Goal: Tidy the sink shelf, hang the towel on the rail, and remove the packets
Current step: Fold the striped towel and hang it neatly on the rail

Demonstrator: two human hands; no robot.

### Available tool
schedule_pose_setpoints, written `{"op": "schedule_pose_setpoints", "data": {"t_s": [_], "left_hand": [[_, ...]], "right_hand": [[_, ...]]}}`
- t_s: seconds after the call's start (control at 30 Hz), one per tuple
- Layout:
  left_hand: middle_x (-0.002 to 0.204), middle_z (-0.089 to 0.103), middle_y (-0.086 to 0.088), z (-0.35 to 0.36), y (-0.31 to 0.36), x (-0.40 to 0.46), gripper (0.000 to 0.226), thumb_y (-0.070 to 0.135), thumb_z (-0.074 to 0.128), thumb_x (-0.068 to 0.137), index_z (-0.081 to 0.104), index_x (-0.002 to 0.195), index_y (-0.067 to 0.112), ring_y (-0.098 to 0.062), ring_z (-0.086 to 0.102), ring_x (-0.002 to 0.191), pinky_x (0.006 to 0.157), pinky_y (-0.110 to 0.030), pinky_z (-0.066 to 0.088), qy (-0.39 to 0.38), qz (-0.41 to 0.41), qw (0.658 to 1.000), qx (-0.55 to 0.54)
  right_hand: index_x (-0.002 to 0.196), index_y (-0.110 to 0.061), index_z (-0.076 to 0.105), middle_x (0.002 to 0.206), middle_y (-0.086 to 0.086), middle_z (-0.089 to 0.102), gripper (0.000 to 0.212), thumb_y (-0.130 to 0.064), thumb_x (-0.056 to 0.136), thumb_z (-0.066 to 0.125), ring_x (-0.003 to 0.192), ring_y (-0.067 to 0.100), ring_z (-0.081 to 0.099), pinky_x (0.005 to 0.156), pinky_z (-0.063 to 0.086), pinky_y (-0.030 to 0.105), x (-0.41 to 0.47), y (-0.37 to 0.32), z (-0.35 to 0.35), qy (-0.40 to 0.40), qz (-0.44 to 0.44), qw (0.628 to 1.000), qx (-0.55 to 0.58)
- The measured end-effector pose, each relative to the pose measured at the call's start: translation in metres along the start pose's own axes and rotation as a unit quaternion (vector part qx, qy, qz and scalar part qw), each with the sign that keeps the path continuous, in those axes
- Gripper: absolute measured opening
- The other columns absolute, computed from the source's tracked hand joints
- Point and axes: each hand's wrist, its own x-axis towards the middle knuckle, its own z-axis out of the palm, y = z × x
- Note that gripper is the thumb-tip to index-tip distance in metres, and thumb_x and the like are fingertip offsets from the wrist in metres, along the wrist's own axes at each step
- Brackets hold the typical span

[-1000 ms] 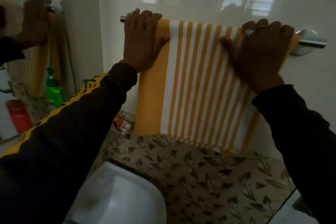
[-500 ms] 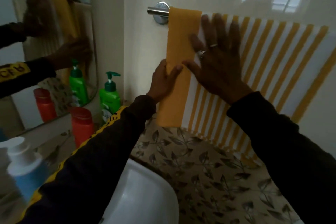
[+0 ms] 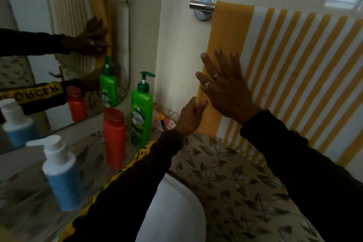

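In the head view the yellow-and-white striped towel (image 3: 284,68) hangs over the chrome rail (image 3: 202,6) on the far wall, with the right hand (image 3: 225,86) pressed flat on it, fingers spread wide. The left hand (image 3: 191,116) pinches the towel's left edge near the bottom. Left of the towel, crumpled packets (image 3: 165,118) lie on the leaf-patterned shelf (image 3: 225,173) just beside a green pump bottle (image 3: 141,110).

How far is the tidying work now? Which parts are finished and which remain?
Done: the striped towel hangs over the rail. In hand: the right hand presses flat on it while the left hand pinches its yellow edge, straightening it. Left: the packets lie on the shelf behind the green pump bottle; the orange bottle and blue bottle stand there too.
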Motion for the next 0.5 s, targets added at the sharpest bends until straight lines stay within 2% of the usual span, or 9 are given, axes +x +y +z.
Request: {"op": "schedule_pose_setpoints", "data": {"t_s": [0.13,0.23,0.37,0.5], "left_hand": [[0.108,0.059,0.004,0.007,-0.025,-0.015,0.04,0.052,0.037,0.1,0.045,0.121,0.019,-0.011,0.062,0.098,0.082,-0.033,0.054,-0.007,-0.011,1.0,-0.015],[0.11,0.062,0.001,0.014,-0.028,-0.021,0.046,0.055,0.033,0.098,0.047,0.122,0.019,-0.011,0.063,0.098,0.084,-0.032,0.054,-0.004,0.011,1.0,-0.007],[0.116,0.064,-0.008,0.013,-0.03,-0.021,0.042,0.046,0.03,0.103,0.053,0.124,0.018,-0.02,0.063,0.104,0.09,-0.039,0.053,0.0,0.03,0.999,0.032],[0.117,0.063,-0.006,0.008,-0.03,-0.021,0.043,0.046,0.028,0.104,0.052,0.126,0.019,-0.018,0.062,0.104,0.089,-0.033,0.051,-0.009,0.027,0.998,0.052]], "right_hand": [[0.145,-0.022,0.048,0.166,0.014,0.016,0.044,-0.036,0.103,0.045,0.151,0.047,0.007,0.118,0.01,0.067,-0.013,-0.01,0.007,-0.007,-0.011,1.0,0.015],[0.148,-0.021,0.044,0.166,0.015,0.014,0.047,-0.037,0.104,0.042,0.151,0.047,0.006,0.117,0.013,0.068,-0.024,-0.019,0.011,-0.009,-0.026,0.999,0.019],[0.152,-0.02,0.039,0.166,0.016,0.013,0.052,-0.041,0.105,0.041,0.151,0.048,0.006,0.119,0.009,0.067,-0.037,-0.027,0.018,-0.018,-0.047,0.998,0.039],[0.154,-0.021,0.034,0.166,0.015,0.011,0.055,-0.043,0.105,0.04,0.151,0.046,0.006,0.12,0.006,0.065,-0.044,-0.029,0.021,-0.022,-0.059,0.997,0.037]]}}
